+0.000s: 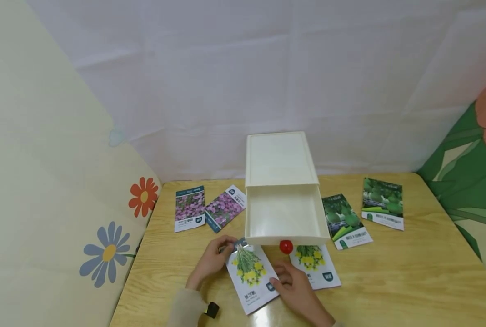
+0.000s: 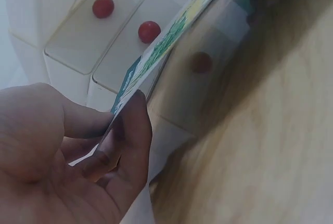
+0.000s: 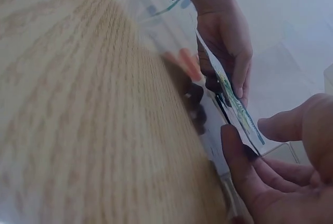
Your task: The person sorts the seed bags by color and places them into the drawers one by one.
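Note:
A white seed packet with yellow flowers (image 1: 248,279) is held between both hands, raised at a tilt above the tabletop. My left hand (image 1: 215,258) pinches its dark-topped corner, thumb on the printed face and fingers behind, as the left wrist view shows. At the opposite side, my right hand (image 1: 295,287) holds the edge between thumb and fingers. A second yellow-flower packet (image 1: 326,268) lies just beyond the right hand, partly covered by it and the drawer. Directly ahead, a white drawer box (image 1: 281,159) has its upper drawer (image 1: 288,240) pulled out, with a red knob (image 1: 285,246).
Two purple-flower packets (image 1: 189,209) lie on the table left of the box, their edges close together. To its right lie two green packets (image 1: 345,220). A lower drawer front also carries a red knob (image 2: 103,7). White cloth (image 1: 210,91) hangs behind the table.

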Available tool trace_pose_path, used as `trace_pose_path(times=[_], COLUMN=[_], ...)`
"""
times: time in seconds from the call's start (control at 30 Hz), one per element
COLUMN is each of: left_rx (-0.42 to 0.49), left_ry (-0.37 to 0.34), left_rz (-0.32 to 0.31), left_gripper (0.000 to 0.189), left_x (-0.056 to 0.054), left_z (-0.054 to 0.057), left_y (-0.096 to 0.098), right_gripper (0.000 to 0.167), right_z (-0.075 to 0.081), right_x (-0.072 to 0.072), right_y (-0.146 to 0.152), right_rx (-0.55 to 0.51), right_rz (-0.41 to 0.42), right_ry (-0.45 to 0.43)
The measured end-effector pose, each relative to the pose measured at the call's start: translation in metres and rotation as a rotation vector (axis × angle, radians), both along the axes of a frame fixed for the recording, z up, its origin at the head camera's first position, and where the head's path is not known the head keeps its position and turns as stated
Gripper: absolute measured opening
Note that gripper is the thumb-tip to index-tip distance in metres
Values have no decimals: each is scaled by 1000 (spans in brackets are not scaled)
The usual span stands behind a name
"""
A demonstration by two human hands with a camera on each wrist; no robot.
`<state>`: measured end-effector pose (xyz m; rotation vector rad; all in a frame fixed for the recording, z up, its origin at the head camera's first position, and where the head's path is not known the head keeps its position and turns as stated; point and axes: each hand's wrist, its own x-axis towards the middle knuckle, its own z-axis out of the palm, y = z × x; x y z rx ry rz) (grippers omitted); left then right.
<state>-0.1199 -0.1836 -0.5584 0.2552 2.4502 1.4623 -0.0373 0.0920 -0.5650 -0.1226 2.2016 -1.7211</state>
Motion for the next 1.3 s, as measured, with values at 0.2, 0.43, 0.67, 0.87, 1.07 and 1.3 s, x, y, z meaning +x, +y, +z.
trace_pose_path(times=[0.2, 0.43, 0.67, 0.87, 1.07, 1.3], left_rx=[65, 129, 227, 244, 206, 252], left_ry=[10, -14, -121, -153, -99, -137], left_rz=[54, 178, 228, 235, 226, 210], left_gripper=[21, 20, 23, 23, 21, 21], left_x=[10, 24, 34, 41, 47, 50], left_z=[-3, -1, 3, 4, 1, 4], left_y=[5, 9, 14, 16, 18, 23], right_gripper=[40, 44, 50, 46, 42, 45], right_z=[0, 2, 5, 6, 13, 20], right_x=[5, 8, 10, 12, 12, 12], right_y=[2, 7, 15, 22, 28, 35], right_rx=[-54, -121, -179, -183, -158, -137], right_rz=[-58, -156, -179, -205, -244, -238], right_ry=[-21, -158, -266, -287, -324, -340])
